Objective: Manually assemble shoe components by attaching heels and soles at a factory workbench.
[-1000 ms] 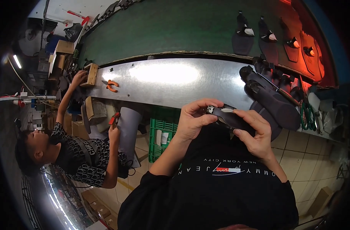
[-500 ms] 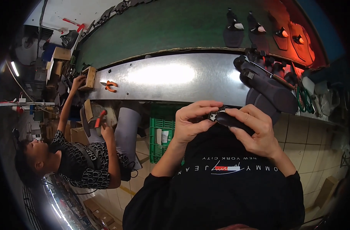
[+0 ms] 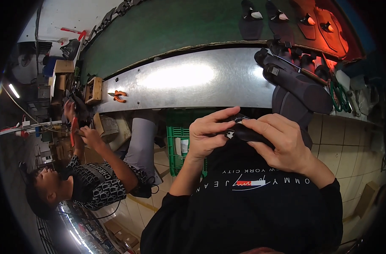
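In front of my chest I hold a dark shoe part (image 3: pixel 246 135) with a rounded end and small black-and-white pieces at its left tip. My right hand (image 3: pixel 279 142) is closed round its body from the right, thumb below and fingers above. My left hand (image 3: pixel 205 134) is at the left tip, its thumb and fingers pinching around the small pieces. The fingers hide much of the part, so its exact kind is unclear. Just beyond my right hand, dark shoe soles (image 3: pixel 301 94) lie stacked on the metal bench (image 3: pixel 176 91).
Orange-handled pliers (image 3: pixel 119 96) and a wooden box (image 3: pixel 94 91) sit at the bench's left. Behind runs a green belt (image 3: pixel 167 38) bearing several dark shoe pieces (image 3: pixel 250 27). Green-handled scissors (image 3: pixel 339 95) are at right. A co-worker at left holds a red-handled tool (image 3: pixel 73 132). Below is a green crate (image 3: pixel 174 142).
My left fingers have shifted on the tip of the shoe part, and the upper ones now reach over it. The co-worker's hand has left the wooden box, and both hands are now near the red-handled tool.
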`<state>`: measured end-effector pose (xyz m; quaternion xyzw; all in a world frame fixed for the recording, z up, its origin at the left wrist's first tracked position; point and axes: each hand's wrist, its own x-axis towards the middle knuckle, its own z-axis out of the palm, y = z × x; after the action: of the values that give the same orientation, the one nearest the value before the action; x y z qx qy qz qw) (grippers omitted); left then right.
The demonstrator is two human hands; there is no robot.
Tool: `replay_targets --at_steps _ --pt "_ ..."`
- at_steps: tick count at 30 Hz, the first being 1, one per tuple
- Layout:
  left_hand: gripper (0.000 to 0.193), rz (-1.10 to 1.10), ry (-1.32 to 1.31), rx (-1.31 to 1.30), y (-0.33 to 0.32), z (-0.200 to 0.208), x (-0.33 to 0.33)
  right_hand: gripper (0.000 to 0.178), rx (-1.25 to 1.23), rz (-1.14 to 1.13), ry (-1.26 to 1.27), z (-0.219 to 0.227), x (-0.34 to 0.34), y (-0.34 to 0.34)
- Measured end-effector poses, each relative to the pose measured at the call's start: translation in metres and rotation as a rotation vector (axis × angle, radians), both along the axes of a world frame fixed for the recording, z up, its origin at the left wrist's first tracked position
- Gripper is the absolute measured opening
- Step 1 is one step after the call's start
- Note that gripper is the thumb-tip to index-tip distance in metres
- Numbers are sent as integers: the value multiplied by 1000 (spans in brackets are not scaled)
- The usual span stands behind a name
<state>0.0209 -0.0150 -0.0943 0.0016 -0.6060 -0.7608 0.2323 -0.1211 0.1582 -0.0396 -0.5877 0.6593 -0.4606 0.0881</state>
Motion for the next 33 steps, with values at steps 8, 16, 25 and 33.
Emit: replay_targets --at_steps 8,16,25,33 --pt "40 7 -74 -250 -5 10 -10 43 61 24 -13 -7 -12 -10" --pt "48 18 -289 -244 0 5 -21 42 120 -11 -346 -30 -28 -20" --pt "49 17 -481 170 10 -1 -28 14 163 -23 -420 -45 -32 -24" --pt "47 58 -504 224 8 -5 -31 21 145 90 -15 -41 -41 -27"
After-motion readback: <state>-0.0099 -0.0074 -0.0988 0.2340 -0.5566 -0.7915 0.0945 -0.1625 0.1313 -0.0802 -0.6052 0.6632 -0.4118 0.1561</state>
